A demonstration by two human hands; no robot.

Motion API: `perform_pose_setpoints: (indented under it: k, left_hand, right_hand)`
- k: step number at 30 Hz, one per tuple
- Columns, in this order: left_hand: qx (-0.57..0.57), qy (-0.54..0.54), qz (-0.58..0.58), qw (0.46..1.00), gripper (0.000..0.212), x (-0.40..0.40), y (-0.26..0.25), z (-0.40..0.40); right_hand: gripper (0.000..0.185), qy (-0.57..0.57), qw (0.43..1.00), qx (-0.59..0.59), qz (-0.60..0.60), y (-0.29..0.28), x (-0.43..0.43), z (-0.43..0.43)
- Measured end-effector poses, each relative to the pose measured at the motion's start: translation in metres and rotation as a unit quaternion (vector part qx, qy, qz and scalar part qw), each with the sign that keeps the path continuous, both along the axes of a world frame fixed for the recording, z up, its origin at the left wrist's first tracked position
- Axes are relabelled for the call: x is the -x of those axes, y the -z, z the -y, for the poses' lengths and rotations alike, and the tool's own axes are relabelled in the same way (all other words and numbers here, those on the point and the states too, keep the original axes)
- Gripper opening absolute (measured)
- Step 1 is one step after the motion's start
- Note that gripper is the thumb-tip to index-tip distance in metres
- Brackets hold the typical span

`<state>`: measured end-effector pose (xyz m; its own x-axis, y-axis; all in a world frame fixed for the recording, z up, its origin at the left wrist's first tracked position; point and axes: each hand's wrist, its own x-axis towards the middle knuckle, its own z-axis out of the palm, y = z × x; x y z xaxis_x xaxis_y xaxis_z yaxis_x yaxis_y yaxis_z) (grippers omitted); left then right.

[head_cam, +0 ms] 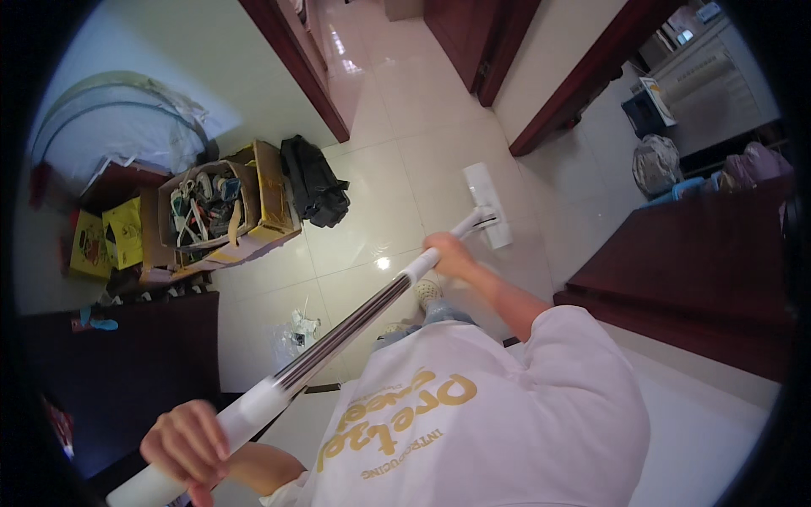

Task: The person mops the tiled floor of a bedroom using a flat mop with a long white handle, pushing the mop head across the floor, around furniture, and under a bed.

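Observation:
A flat mop with a white head [488, 203], a shiny metal pole [345, 331] and white grip sections runs diagonally across the view. My left hand [187, 443] is closed around its thick white upper handle at the lower left, slightly blurred. Lower on the shaft, my right hand [448, 253] grips the white section near the head. The head lies on the glossy tiled floor [361, 184], ahead and to the right of my feet. Whether its underside carries a pad is hidden.
Cardboard boxes [275, 184] full of mixed items and a black bag [312, 182] stand left. Crumpled clear plastic [298, 333] lies near my feet. A dark red door [690, 253] is at right, dark furniture [127, 374] at lower left, and door frames [586, 70] border the floor ahead.

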<state>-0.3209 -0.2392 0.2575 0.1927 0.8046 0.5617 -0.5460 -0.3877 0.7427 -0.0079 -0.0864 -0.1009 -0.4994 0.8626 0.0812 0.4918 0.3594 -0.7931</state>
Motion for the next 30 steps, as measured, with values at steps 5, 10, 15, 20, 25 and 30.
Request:
perform_pose_setpoints:
  k: [5,10,15,20,25,30]
  left_hand:
    - [0.185,-0.058,-0.019,0.981,0.025,-0.056,0.085,-0.034]
    - [0.246,-0.061,-0.114,0.961,0.027,-0.043,0.121,-0.023]
    - [0.236,-0.111,-0.186,0.947,0.03,0.059,0.102,0.019]
    - [0.078,-0.25,-0.217,0.94,0.035,0.196,0.033,0.098]
    - [-0.088,-0.166,-0.1,0.977,0.016,0.234,-0.037,0.125]
    - [-0.18,-0.028,-0.088,0.979,0.029,0.237,-0.054,0.121]
  right_hand:
    - [0.01,0.131,0.976,0.04,0.169,0.053,-0.098,-0.014]
    - [0.013,0.215,0.943,0.106,0.232,0.078,-0.084,0.007]
    - [0.016,0.143,0.961,0.104,0.211,0.081,0.017,0.034]
    - [0.017,-0.009,0.999,0.036,0.002,0.045,0.199,0.094]
    - [0.016,-0.12,0.989,0.068,-0.045,0.004,0.335,0.153]
    - [0.016,-0.195,0.977,0.08,0.028,-0.016,0.343,0.156]
